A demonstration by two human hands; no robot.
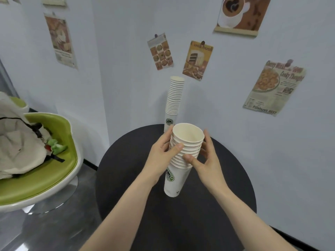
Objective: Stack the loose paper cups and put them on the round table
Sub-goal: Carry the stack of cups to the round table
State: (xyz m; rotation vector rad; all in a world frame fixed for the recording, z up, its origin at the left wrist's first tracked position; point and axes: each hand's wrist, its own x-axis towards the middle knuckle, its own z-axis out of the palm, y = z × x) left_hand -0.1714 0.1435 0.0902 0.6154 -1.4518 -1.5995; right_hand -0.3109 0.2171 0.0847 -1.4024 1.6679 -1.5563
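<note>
A stack of white paper cups [178,175] with a green round logo stands over the middle of the round black table [126,178], its open mouth facing up. My left hand [163,153] grips the stack's upper rims from the left, thumb on the front. My right hand [206,160] grips the same rims from the right, thumb pressed against the front. I cannot tell whether the stack's base touches the tabletop. A second, taller stack of cups [174,102] stands upright at the table's far edge by the wall.
A green and white swivel chair [54,174] stands to the left with a white bag [18,138] and a small green toy [56,145] on it. Wall posters [197,59] hang behind the table. Grey floor lies at the lower left.
</note>
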